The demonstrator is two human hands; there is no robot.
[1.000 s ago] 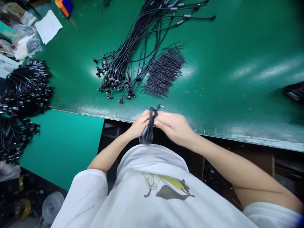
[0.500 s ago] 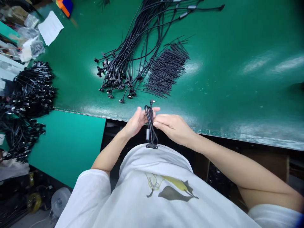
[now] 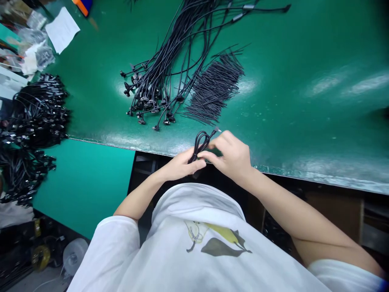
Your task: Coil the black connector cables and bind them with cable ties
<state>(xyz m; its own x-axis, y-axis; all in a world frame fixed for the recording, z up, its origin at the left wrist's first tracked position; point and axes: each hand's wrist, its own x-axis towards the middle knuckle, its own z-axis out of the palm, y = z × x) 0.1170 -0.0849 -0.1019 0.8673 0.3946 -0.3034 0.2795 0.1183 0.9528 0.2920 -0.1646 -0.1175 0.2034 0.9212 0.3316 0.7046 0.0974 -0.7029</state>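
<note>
A looped black cable (image 3: pixel 201 142) with a small metal-tipped connector at its far end lies across my left hand (image 3: pixel 182 162). My right hand (image 3: pixel 227 153) pinches the loops from the right, its fingers closed on them and its thumb on top. The hands nearly meet over the front edge of the green bench mat (image 3: pixel 273 121). The cable's other end is hidden behind my fingers. Beyond my hands lie a tangled bundle of black connector cables (image 3: pixel 158 77) and a pile of short black ties (image 3: pixel 215 87), both out of reach of my fingers.
Coiled black cable bundles (image 3: pixel 36 113) are heaped at the left, past a lower teal mat (image 3: pixel 85 182). Plastic bags and a sheet of white paper (image 3: pixel 62 30) lie at the top left. Dark shelving and a brown box sit below the bench edge.
The cable has gone from hanging down between my hands to a short loop held up and tilted right. My right hand has moved onto the loops, and my left hand has closed around them.
</note>
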